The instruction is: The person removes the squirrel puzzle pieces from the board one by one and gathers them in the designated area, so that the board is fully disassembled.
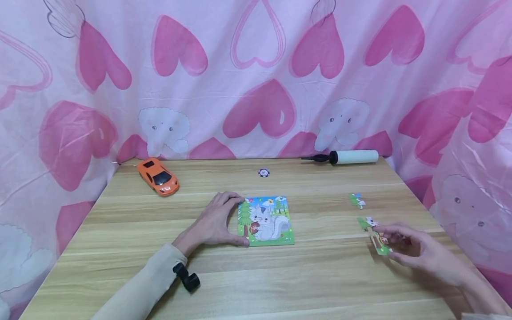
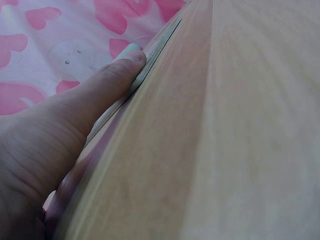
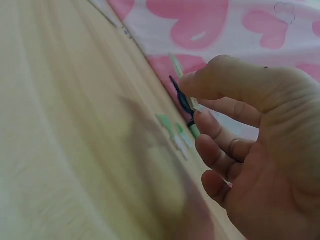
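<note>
A square puzzle with a grey squirrel picture (image 1: pixel 272 222) lies flat in the middle of the table. My left hand (image 1: pixel 216 220) spans its left side, fingertips at the top left corner and thumb along the near edge; the left wrist view shows the thumb (image 2: pixel 112 77) on that thin edge. To the right, my right hand (image 1: pixel 420 249) pinches a puzzle piece (image 1: pixel 382 244) with green and brown print, tilted over the table. Edge-on, this piece (image 3: pixel 175 65) shows as a thin strip in the right wrist view. Another loose piece (image 1: pixel 363 223) lies just beyond it.
Farther back on the right lies one more puzzle piece (image 1: pixel 355 200). A white hand pump (image 1: pixel 356 157) with a black nozzle lies at the back edge. A poker chip (image 1: pixel 264 173) sits at the back middle, an orange toy car (image 1: pixel 158 177) at the back left. Heart-print curtains surround the table.
</note>
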